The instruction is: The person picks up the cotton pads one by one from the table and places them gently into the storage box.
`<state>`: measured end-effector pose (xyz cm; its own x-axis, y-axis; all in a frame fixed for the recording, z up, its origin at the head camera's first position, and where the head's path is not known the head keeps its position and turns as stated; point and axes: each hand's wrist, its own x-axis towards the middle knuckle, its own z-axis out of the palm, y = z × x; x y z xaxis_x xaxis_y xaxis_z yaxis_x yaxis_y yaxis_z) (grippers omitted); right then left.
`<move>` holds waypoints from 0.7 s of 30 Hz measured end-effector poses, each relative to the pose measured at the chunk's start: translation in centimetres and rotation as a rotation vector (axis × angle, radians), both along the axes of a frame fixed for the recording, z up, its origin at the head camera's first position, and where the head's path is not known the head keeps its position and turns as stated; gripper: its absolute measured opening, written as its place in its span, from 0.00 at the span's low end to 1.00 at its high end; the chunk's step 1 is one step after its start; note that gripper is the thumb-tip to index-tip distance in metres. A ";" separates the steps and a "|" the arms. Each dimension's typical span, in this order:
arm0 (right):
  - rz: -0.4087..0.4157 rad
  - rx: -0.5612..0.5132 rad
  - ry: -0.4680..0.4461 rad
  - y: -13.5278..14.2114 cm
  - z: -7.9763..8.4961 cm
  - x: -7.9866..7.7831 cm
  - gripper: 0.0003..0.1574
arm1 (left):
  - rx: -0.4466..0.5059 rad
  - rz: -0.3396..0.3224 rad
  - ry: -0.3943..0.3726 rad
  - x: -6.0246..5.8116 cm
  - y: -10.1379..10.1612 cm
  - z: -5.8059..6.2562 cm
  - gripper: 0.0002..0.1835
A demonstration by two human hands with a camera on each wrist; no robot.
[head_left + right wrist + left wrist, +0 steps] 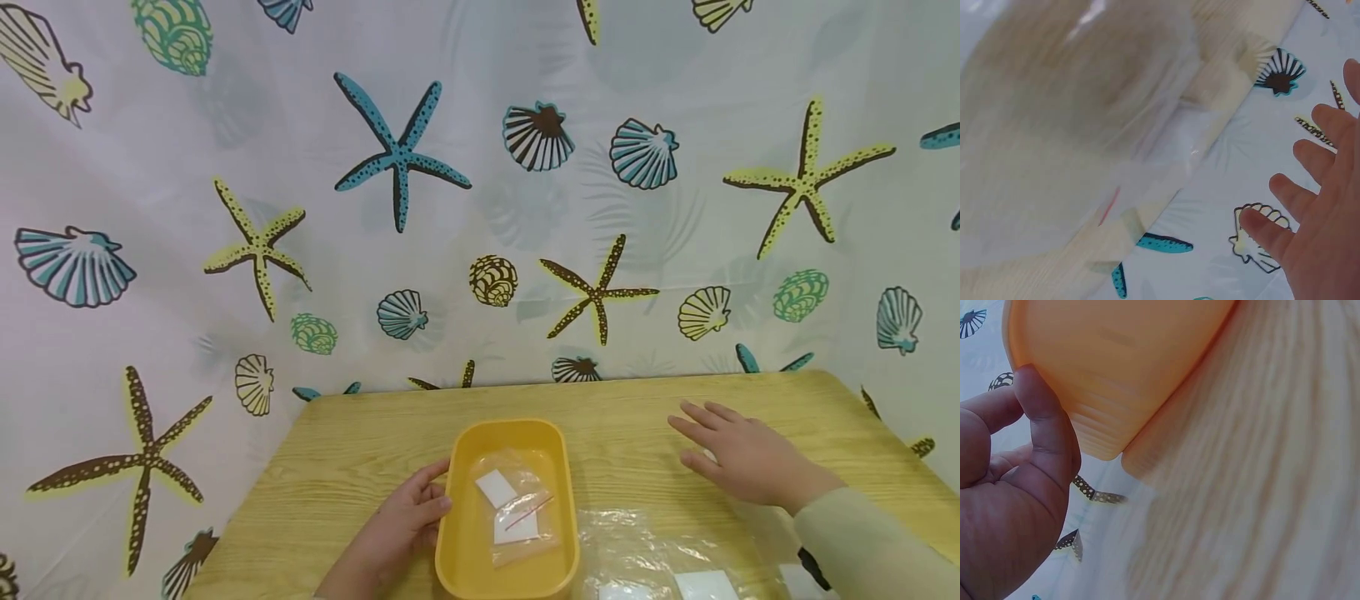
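A yellow plastic tub (506,575) stands on the wooden table. In it lie clear zip bags (525,552) with white cards (496,488) and a red zip line. My left hand (405,521) holds the tub's left side, thumb at the rim; the left wrist view shows the thumb against the tub's wall (1122,369). Over the table to the right, my right hand (738,454) is held with fingers spread. A small white bit shows by its thumb. Clear plastic (1085,125) with a short red line fills much of the right wrist view, beside the spread fingers (1297,197).
More clear bags (618,542) with white cards (705,585) lie right of the tub, along the near side. The right forearm (862,533) passes over some of them. Behind the table (375,425) hangs a white curtain (465,208) printed with shells and starfish.
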<state>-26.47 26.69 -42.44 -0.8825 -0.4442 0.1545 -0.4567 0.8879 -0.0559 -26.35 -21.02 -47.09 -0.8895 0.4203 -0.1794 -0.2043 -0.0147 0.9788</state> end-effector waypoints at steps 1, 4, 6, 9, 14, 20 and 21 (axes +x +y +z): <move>-0.004 0.001 -0.008 0.2 0.0 0.0 0.42 | 0.001 0.000 0.000 0.0 0.0 0.0 0.34; -0.008 0.019 -0.025 0.8 -0.2 0.0 0.42 | 0.003 0.002 -0.002 0.0 -0.1 0.0 0.33; -0.009 0.031 -0.038 1.2 -0.3 -0.1 0.42 | 0.002 0.002 -0.001 0.1 -0.2 0.0 0.33; -0.005 0.038 -0.065 1.6 -0.7 -0.3 0.42 | -0.001 0.001 0.003 0.1 -0.2 0.0 0.33; -0.018 0.029 -0.117 2.5 -1.3 -1.0 0.39 | 0.000 0.009 0.012 0.0 -0.3 -0.1 0.33; -0.061 0.033 -0.202 3.9 -2.3 -1.6 0.38 | 0.014 -0.003 0.007 -0.1 -0.3 -0.3 0.33; -0.073 0.031 -0.221 4.1 -2.4 -1.7 0.38 | 0.017 -0.005 0.005 -0.1 -0.4 -0.3 0.33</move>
